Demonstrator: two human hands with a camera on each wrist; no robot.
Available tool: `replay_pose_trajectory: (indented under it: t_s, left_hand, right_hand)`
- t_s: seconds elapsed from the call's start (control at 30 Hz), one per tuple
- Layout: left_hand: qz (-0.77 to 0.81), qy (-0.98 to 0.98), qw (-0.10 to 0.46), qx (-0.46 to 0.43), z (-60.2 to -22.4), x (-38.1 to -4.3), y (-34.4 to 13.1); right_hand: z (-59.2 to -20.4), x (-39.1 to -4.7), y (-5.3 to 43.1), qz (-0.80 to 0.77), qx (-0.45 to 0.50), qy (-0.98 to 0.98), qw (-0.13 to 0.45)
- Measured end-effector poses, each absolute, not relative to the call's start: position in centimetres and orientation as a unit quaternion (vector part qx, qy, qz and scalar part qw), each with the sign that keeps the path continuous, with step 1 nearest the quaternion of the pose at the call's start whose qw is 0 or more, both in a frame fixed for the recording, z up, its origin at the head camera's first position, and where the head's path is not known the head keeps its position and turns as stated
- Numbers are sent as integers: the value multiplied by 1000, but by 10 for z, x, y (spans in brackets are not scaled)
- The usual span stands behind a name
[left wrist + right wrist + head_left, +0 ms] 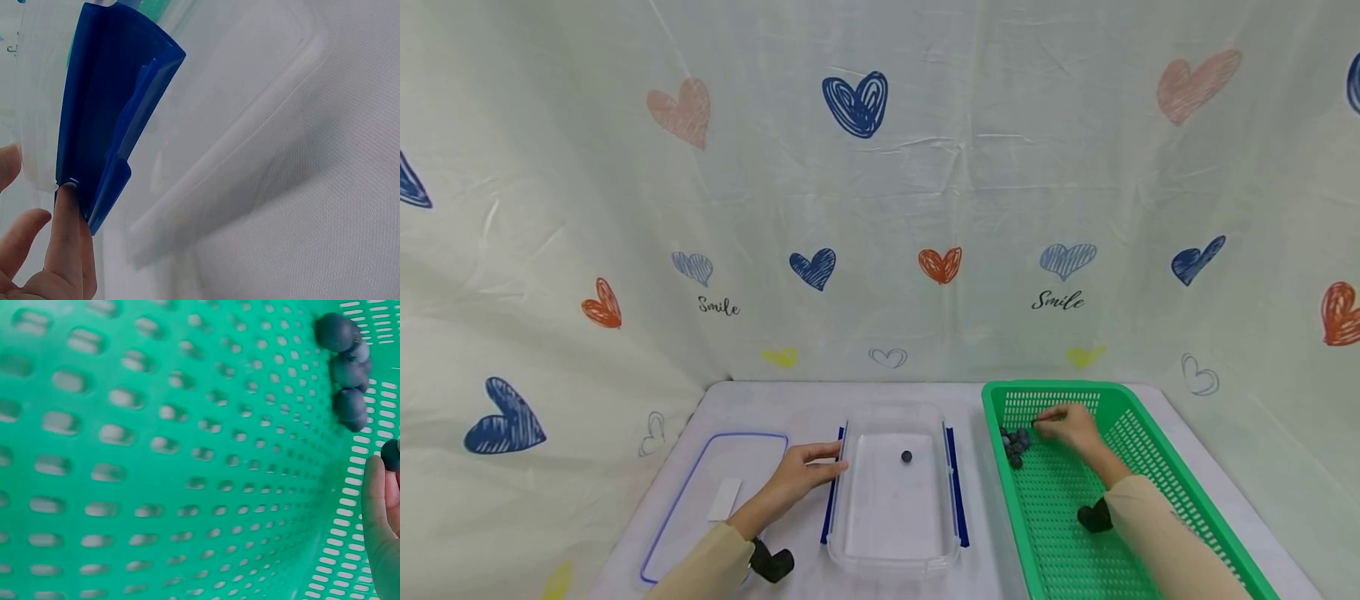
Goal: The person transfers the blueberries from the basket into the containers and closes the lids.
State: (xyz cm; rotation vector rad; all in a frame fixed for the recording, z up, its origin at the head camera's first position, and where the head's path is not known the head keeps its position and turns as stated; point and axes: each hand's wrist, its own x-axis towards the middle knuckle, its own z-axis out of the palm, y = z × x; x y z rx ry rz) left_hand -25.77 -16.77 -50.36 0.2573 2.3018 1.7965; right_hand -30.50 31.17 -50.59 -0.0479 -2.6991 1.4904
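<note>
A clear plastic food container [893, 533] with blue side latches stands mid-table, holding one blueberry [907, 457]. My left hand [805, 477] touches its left side. In the left wrist view, a fairly straight finger meets the blue latch [103, 94], with the thumb near the clear wall. Inside the green basket [1037, 533], my right hand [1070, 427] pinches a blueberry [391, 455] between thumb and fingers, above the basket floor. Several more blueberries [351, 369] lie clustered against the basket wall, to the left of that hand in the head view.
A clear lid with a blue rim [688, 479] lies left of the container, partly behind the left forearm. On it is a white rectangle [725, 499]. The basket's raised green rim runs along the container's right. A curtain printed with hearts [880, 192] hangs behind the table.
</note>
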Motion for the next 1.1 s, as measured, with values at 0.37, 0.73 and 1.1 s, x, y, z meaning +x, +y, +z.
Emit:
replay_pose_trajectory:
  t_s: [0.37, 0.73, 1.1]
  left_hand:
    - [601, 789, 103, 78, -505, -260, -167]
    - [601, 789, 101, 84, -503, -259, -168]
    - [605, 785, 101, 84, -504, -259, -169]
  right_hand:
    - [-486, -304, 311, 494, -10, -869, 28]
    - [-463, -302, 302, 483, 10, -875, 30]
    - [-445, -300, 285, 505, 45, -862, 26]
